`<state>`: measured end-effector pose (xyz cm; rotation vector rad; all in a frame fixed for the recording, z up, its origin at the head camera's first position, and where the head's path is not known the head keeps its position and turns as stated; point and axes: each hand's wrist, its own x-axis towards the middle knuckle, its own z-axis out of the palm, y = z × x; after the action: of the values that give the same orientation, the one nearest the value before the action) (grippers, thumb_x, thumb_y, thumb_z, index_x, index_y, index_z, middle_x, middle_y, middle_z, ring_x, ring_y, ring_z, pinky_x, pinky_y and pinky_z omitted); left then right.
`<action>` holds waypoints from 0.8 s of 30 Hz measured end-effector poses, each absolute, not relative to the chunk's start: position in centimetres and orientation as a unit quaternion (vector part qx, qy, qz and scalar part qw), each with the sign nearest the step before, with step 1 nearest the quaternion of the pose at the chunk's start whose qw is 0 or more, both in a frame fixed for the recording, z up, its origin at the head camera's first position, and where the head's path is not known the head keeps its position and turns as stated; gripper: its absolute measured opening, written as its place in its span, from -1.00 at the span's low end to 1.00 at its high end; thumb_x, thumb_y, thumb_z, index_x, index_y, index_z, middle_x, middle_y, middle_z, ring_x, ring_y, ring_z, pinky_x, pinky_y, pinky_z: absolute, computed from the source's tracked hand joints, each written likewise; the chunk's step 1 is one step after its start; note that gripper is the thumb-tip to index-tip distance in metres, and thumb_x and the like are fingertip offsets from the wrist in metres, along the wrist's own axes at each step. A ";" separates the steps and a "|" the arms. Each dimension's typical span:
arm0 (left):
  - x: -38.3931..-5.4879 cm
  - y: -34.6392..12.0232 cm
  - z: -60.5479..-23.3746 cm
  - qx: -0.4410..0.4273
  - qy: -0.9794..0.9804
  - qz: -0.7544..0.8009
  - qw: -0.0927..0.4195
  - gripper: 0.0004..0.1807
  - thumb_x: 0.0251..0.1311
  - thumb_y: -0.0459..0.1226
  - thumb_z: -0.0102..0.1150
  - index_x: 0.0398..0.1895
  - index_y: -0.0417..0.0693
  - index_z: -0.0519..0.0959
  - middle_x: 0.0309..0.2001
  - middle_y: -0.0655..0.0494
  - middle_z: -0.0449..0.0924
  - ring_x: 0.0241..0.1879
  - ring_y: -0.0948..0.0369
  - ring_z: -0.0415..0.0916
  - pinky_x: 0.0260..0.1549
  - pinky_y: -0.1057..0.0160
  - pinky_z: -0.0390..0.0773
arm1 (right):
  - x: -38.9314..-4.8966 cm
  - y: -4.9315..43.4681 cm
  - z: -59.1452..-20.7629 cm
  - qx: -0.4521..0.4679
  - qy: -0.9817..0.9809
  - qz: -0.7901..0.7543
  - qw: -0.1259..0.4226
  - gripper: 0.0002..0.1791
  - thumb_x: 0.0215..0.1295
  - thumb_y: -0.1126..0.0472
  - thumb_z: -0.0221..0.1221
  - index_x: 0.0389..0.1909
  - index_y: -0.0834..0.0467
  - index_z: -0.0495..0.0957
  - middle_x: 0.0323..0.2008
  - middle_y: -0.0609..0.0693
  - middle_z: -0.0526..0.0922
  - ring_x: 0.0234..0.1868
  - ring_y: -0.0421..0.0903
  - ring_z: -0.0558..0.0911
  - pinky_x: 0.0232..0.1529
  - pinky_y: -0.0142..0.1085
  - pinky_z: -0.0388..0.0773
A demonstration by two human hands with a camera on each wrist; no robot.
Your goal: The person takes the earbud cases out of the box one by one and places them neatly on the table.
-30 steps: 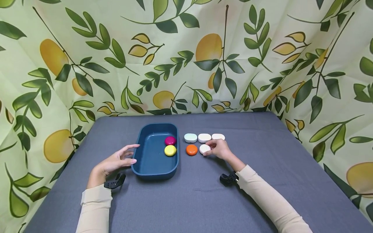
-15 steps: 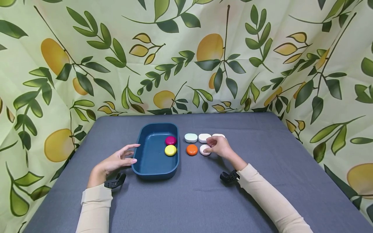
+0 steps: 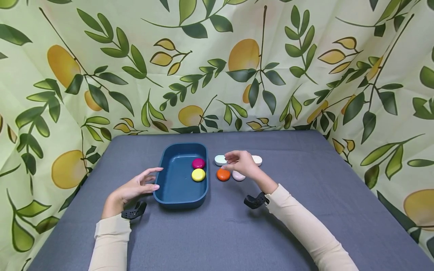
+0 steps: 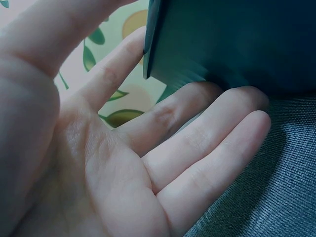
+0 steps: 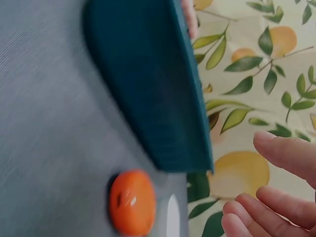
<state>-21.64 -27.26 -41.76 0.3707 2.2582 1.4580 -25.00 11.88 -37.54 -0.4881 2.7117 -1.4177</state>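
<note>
My left hand [image 3: 133, 187] touches the left wall of the dark blue tub [image 3: 179, 205], fingers stretched out; the left wrist view has fingertips against its side. Inside the tub lie a magenta round glossy piece [image 3: 198, 163] and a yellow one [image 3: 198, 175] in front of it. My right hand [image 3: 242, 164] hovers over the row to the tub's right, fingers loosely bent and holding nothing. Just below its fingertips sits an orange round piece [image 3: 223, 175], a small dark notch on its side [image 5: 132, 202]. A white round piece [image 3: 239, 176] lies beside it, partly under the hand.
Behind the round pieces stand a pale mint oblong case [image 3: 219, 160] and a white oblong case [image 3: 257, 160]; my right hand covers the one between them. The grey cloth-covered table [image 3: 203, 241] ends at a leaf-patterned curtain [image 3: 217, 75].
My right hand has let go of the white round piece, lifted, and moved left over the orange one. The white piece stays in place. My left hand has not moved.
</note>
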 end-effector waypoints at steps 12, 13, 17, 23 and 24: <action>-21.6 -27.3 -41.8 0.137 0.814 0.524 0.210 -0.23 0.28 -0.22 0.16 0.48 -0.06 0.03 0.44 -0.44 -0.02 0.41 -0.31 0.08 0.24 -0.11 0.48 | -25.6 6.3 -35.9 -0.167 0.867 -0.466 0.049 -0.50 0.07 0.19 0.40 0.04 0.29 0.59 -0.04 0.26 0.70 -0.05 0.06 0.69 0.01 -0.23 0.66; -21.6 -27.2 -41.8 0.136 0.814 0.524 0.210 -0.23 0.28 -0.22 0.16 0.48 -0.05 0.03 0.44 -0.44 -0.02 0.40 -0.31 0.08 0.24 -0.12 0.48 | -25.6 5.7 -35.9 -0.165 0.868 -0.465 0.055 -0.50 0.08 0.18 0.40 0.05 0.29 0.58 -0.03 0.25 0.70 -0.04 0.05 0.69 0.01 -0.23 0.66; -21.6 -27.2 -41.8 0.137 0.815 0.523 0.208 -0.22 0.27 -0.21 0.17 0.48 -0.05 0.03 0.43 -0.45 -0.01 0.40 -0.31 0.09 0.23 -0.11 0.49 | -26.0 3.3 -35.7 -0.146 0.879 -0.447 0.076 -0.45 0.09 0.13 0.40 0.10 0.28 0.56 0.01 0.20 0.69 0.02 0.04 0.67 0.05 -0.22 0.65; -21.6 -27.2 -41.8 0.136 0.813 0.525 0.211 -0.22 0.27 -0.21 0.17 0.48 -0.05 0.02 0.44 -0.43 -0.02 0.41 -0.33 0.06 0.22 -0.09 0.50 | -27.0 0.1 -35.4 -0.090 0.896 -0.427 0.086 -0.42 0.11 0.09 0.38 0.11 0.30 0.55 0.07 0.18 0.65 0.10 0.06 0.60 0.09 -0.17 0.61; -21.6 -27.2 -41.8 0.136 0.812 0.526 0.212 -0.21 0.27 -0.21 0.17 0.48 -0.05 0.02 0.44 -0.43 -0.02 0.41 -0.32 0.06 0.23 -0.10 0.50 | -27.2 -0.4 -35.4 -0.073 0.900 -0.422 0.084 -0.44 0.10 0.08 0.38 0.08 0.30 0.56 0.06 0.17 0.65 0.10 0.06 0.58 0.07 -0.19 0.61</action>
<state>-21.62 -27.21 -41.78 0.3765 2.2560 1.4602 -27.22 -0.36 -35.38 -0.2185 2.6846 -1.2595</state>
